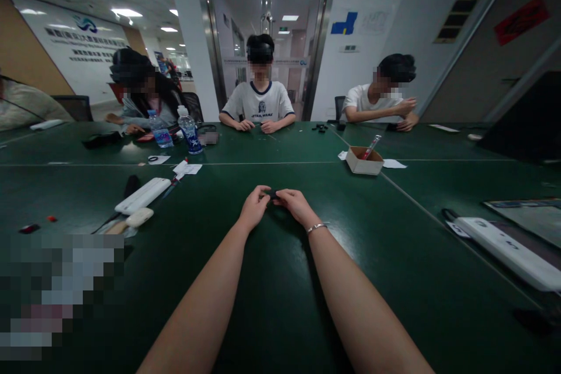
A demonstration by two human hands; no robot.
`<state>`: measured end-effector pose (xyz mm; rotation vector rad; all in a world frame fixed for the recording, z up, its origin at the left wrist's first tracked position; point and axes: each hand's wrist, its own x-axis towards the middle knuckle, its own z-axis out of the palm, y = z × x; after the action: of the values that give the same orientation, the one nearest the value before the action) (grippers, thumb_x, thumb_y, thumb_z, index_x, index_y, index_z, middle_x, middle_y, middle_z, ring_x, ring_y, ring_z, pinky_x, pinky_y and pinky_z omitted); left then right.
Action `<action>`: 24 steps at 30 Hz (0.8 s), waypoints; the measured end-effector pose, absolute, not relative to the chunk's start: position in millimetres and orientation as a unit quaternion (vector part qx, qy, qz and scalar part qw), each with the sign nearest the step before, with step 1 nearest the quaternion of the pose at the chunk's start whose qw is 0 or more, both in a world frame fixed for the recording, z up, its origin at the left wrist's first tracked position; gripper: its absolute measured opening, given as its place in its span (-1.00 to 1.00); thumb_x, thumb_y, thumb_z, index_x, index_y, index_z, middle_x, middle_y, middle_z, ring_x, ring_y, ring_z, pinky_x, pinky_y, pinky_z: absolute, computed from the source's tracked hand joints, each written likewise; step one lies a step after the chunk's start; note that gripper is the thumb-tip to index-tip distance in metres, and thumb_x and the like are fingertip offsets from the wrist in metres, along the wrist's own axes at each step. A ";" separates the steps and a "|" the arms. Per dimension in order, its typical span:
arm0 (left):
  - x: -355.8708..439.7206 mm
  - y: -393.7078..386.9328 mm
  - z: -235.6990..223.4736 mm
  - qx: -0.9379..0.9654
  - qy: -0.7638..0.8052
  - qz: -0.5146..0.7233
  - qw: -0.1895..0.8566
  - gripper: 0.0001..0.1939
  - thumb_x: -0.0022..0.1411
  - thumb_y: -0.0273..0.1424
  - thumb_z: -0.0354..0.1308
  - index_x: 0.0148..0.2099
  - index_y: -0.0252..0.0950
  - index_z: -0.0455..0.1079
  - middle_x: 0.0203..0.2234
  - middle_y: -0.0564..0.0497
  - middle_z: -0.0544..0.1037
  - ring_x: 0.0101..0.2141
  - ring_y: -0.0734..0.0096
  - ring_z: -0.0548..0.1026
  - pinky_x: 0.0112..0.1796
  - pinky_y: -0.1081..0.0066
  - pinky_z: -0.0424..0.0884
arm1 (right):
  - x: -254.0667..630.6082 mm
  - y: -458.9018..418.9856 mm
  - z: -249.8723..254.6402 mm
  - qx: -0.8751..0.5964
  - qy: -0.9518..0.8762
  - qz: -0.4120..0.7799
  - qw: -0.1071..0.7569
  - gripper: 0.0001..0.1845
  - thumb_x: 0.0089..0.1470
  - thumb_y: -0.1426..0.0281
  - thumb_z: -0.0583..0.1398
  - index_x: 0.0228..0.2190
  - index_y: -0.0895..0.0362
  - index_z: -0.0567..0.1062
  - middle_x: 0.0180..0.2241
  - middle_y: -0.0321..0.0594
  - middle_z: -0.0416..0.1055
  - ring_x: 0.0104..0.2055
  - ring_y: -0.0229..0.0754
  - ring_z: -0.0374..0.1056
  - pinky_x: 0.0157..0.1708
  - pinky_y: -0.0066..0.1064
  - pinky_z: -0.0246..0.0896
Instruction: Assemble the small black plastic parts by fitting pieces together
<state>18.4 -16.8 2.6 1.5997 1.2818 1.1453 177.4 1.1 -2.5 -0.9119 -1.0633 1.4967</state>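
Observation:
Both arms reach forward over a dark green table (280, 286). A small black object (273, 194) sits between my fingertips, too small and dark for me to tell its kind. My left hand (255, 208) pinches it from the left with thumb and fingers. From the right, my right hand (296, 205) grips its other end, fingers curled and pressed together. A silver bracelet (317, 227) circles my right wrist. The fingers cover part of the object, and it appears just above the tabletop.
A cardboard box (364, 165) holding a tube stands ahead right. White power strips (144, 196) lie left and right (508, 251). Two bottles (189, 131) stand at the far left. Several people in headsets sit across, one in a white T-shirt (260, 102). A laptop-like panel (532, 216) lies right.

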 end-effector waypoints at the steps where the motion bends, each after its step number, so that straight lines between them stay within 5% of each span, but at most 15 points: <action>1: 18.1 -17.1 2.8 0.631 0.503 0.449 0.383 -0.71 0.25 -0.34 0.03 0.00 -0.22 0.39 -0.30 0.01 0.49 -0.44 0.48 0.40 -0.37 0.44 0.34 | 177.2 0.8 -2.2 -0.381 -0.444 0.624 0.518 -0.70 -0.31 0.27 0.46 -0.53 0.21 0.59 -0.47 -0.22 0.51 -0.43 -0.29 0.43 -0.28 -0.46 0.38; 24: 19.2 -18.4 4.5 0.633 0.513 0.441 0.376 -0.72 0.30 -0.31 -0.05 -0.05 -0.25 0.40 -0.38 0.02 0.47 -0.44 0.46 0.40 -0.37 0.43 0.35 | 175.5 -2.2 2.6 -0.398 -0.452 0.613 0.512 -0.76 -0.23 0.29 0.43 -0.52 0.20 0.59 -0.47 -0.19 0.53 -0.43 -0.28 0.43 -0.32 -0.47 0.37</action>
<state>19.2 -18.4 4.5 1.6199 1.3138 1.1289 175.5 -2.2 2.6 -0.9567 -1.0865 1.4747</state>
